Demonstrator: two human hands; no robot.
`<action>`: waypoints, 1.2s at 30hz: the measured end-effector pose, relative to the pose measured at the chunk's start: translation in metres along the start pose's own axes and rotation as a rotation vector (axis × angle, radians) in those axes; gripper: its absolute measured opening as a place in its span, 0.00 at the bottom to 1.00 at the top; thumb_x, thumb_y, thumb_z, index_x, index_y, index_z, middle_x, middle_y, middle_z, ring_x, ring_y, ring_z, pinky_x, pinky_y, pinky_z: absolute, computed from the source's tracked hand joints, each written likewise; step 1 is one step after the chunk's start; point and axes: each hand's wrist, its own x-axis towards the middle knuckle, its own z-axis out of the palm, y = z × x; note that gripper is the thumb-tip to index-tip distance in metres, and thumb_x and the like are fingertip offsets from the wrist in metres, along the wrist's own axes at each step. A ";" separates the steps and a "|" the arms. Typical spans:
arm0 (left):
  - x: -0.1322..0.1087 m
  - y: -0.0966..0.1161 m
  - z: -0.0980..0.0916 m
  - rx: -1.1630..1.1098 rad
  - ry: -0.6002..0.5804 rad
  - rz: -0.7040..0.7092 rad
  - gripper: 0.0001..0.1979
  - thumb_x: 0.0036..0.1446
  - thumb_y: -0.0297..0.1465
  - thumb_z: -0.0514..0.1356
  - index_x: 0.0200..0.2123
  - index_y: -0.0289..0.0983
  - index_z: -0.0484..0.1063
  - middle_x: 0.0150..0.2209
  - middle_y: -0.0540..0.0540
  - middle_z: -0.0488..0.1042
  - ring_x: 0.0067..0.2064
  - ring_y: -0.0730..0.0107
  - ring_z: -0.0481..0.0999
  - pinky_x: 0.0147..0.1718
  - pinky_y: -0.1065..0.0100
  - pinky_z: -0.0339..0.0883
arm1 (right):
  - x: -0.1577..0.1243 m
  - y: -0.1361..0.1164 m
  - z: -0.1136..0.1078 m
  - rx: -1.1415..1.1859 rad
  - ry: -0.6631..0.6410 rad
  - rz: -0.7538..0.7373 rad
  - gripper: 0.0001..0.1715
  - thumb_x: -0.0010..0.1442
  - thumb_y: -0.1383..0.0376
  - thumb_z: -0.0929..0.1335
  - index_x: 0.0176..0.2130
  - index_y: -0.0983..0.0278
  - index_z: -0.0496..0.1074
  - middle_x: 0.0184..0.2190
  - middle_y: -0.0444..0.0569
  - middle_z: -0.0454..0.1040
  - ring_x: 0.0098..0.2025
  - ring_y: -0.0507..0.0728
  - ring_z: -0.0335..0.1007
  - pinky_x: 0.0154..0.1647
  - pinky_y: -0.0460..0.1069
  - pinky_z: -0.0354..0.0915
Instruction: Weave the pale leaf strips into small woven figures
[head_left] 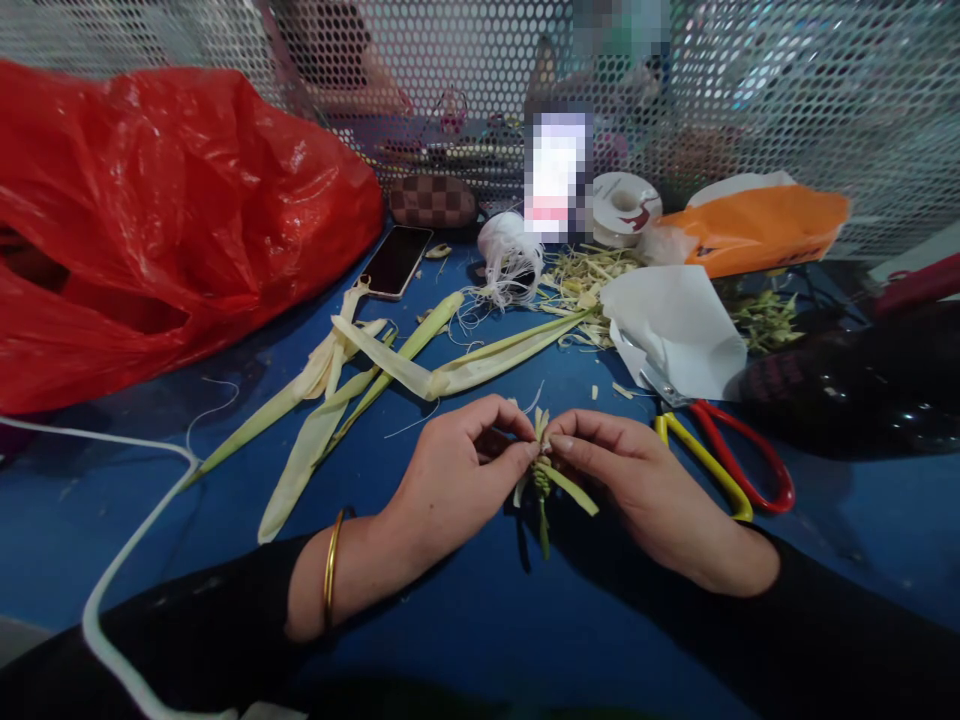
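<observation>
Between my two hands, just above the blue table, is a small woven leaf figure [541,482] with pale green strips sticking out of it. My left hand [457,470] pinches its upper left side between thumb and forefinger. From the other side my right hand [637,480] pinches the top of the figure the same way; a thin white thread end shows above the fingertips. Beyond my left hand lie long pale green leaf strips [405,370]. Scissors [720,455] with one yellow and one red handle rest close to my right hand.
A red plastic bag [172,220] bulges at the left, near a phone [397,262]. White thread [511,258], a ribbon spool [624,208], leaf scraps [581,280], white paper [679,325] and an orange packet [765,228] stand before a perforated metal screen [465,60]. A white cable [120,545] crosses the left.
</observation>
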 end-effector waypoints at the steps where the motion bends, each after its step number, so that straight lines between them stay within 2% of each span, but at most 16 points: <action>1: 0.000 0.000 0.000 0.009 0.007 0.011 0.01 0.53 0.27 0.61 0.31 0.36 0.71 0.27 0.53 0.73 0.27 0.76 0.72 0.28 0.75 0.66 | 0.000 0.000 0.000 0.030 0.010 0.021 0.10 0.57 0.60 0.72 0.29 0.65 0.73 0.24 0.41 0.67 0.26 0.48 0.58 0.27 0.43 0.56; 4: -0.001 -0.001 -0.001 0.061 0.052 0.075 0.01 0.53 0.26 0.60 0.32 0.36 0.72 0.28 0.52 0.74 0.29 0.76 0.73 0.30 0.74 0.67 | -0.001 -0.001 0.002 0.082 0.037 0.047 0.10 0.56 0.60 0.72 0.30 0.65 0.73 0.25 0.41 0.67 0.27 0.48 0.59 0.28 0.43 0.56; 9: -0.002 -0.003 -0.002 0.231 0.202 0.277 0.04 0.52 0.23 0.61 0.30 0.37 0.73 0.32 0.51 0.76 0.36 0.73 0.75 0.39 0.71 0.67 | 0.000 -0.003 0.004 0.077 0.055 0.038 0.10 0.56 0.61 0.72 0.29 0.65 0.73 0.23 0.41 0.66 0.26 0.47 0.57 0.27 0.43 0.54; 13: -0.002 -0.004 -0.002 0.301 0.214 0.332 0.03 0.51 0.25 0.65 0.28 0.38 0.75 0.30 0.52 0.75 0.35 0.73 0.75 0.38 0.70 0.66 | 0.000 0.000 0.003 0.057 0.060 0.029 0.10 0.56 0.60 0.72 0.29 0.65 0.73 0.23 0.41 0.65 0.25 0.47 0.56 0.26 0.43 0.53; 18: -0.001 -0.006 -0.002 0.322 0.200 0.321 0.03 0.52 0.27 0.66 0.27 0.39 0.75 0.29 0.52 0.75 0.34 0.72 0.74 0.37 0.70 0.65 | 0.000 0.002 0.002 0.018 0.045 0.007 0.11 0.57 0.60 0.72 0.29 0.65 0.73 0.23 0.40 0.64 0.25 0.47 0.55 0.26 0.44 0.53; 25: 0.000 -0.006 -0.002 0.332 0.124 0.307 0.04 0.56 0.29 0.62 0.29 0.38 0.71 0.32 0.51 0.73 0.36 0.71 0.72 0.39 0.68 0.63 | 0.001 0.002 0.003 0.008 0.049 0.004 0.11 0.57 0.60 0.71 0.29 0.65 0.72 0.22 0.40 0.64 0.25 0.47 0.55 0.25 0.44 0.53; 31: 0.002 0.000 -0.005 0.084 -0.067 0.074 0.05 0.59 0.31 0.56 0.30 0.38 0.67 0.30 0.52 0.69 0.34 0.71 0.68 0.37 0.68 0.63 | 0.001 0.003 0.002 -0.010 0.054 0.009 0.12 0.58 0.59 0.71 0.29 0.65 0.72 0.22 0.40 0.64 0.24 0.47 0.55 0.25 0.43 0.53; 36: 0.004 0.001 -0.006 -0.030 -0.090 0.032 0.05 0.59 0.31 0.56 0.30 0.37 0.67 0.30 0.52 0.68 0.34 0.71 0.67 0.38 0.68 0.61 | 0.001 0.001 0.003 -0.001 0.054 0.008 0.12 0.57 0.60 0.71 0.29 0.66 0.71 0.22 0.40 0.64 0.24 0.47 0.54 0.25 0.43 0.52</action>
